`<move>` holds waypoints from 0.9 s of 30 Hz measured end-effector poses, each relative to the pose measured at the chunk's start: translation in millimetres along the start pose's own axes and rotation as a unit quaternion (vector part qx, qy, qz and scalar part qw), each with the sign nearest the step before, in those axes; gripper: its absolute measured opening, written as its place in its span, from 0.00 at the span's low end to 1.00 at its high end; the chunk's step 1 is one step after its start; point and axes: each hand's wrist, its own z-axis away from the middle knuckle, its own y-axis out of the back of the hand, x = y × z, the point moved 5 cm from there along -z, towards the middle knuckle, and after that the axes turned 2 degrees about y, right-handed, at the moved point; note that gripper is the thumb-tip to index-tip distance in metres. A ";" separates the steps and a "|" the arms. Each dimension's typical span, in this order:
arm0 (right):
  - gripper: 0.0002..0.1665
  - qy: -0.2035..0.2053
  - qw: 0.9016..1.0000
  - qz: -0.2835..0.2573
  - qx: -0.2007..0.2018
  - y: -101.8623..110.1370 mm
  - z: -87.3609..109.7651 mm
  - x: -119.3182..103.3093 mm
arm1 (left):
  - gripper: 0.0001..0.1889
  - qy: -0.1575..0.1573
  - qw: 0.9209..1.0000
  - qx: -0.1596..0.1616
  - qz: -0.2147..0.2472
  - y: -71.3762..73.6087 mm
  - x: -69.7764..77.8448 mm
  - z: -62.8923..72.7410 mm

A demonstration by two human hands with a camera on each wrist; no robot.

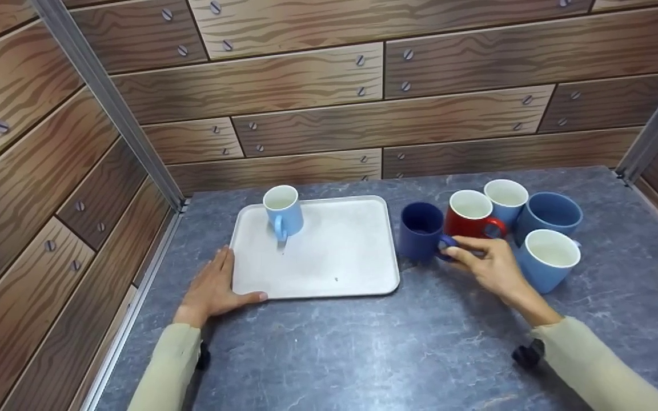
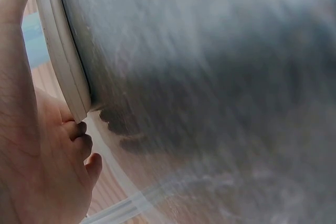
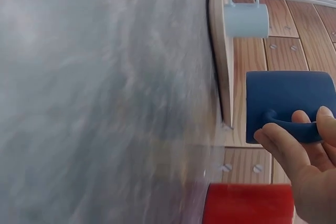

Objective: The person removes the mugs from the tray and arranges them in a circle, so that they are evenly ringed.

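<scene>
Navy mug (image 1: 416, 242): held raised off the table (image 1: 329, 354), between tray (image 1: 334, 251) and red mug (image 1: 458, 226)
Right hand (image 1: 493, 265): clamped on its handle
Left hand (image 1: 212, 289): thumb and fingers parted, laid against tray's corner
Pale mug (image 1: 291, 221): set on tray

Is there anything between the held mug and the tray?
Nothing visible. The right hand holds the dark blue mug just right of the tray, whose right half has no mugs; a light blue mug stands on its far left.
</scene>
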 end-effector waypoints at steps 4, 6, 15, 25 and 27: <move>0.25 -0.001 1.000 -0.009 0.000 12.5 9.9 2.0 | 0.79 0.000 1.000 0.002 -0.001 0.9 0.0 -0.6; 0.26 -0.001 1.000 -0.016 -0.001 17.3 14.4 2.7 | 0.79 0.001 1.000 0.003 -0.001 1.3 -0.1 -1.0; 0.28 -0.013 0.999 -0.039 0.014 33.9 30.9 7.0 | 0.80 0.002 1.000 0.000 0.001 1.5 0.0 -1.0; 0.30 -0.047 0.997 -0.047 0.037 45.0 40.3 16.2 | 0.80 0.007 1.000 -0.005 0.001 0.2 -0.4 0.0; 0.30 -0.050 0.997 -0.042 0.041 47.0 41.8 17.5 | 0.80 0.007 1.000 -0.006 0.001 0.0 -0.5 0.2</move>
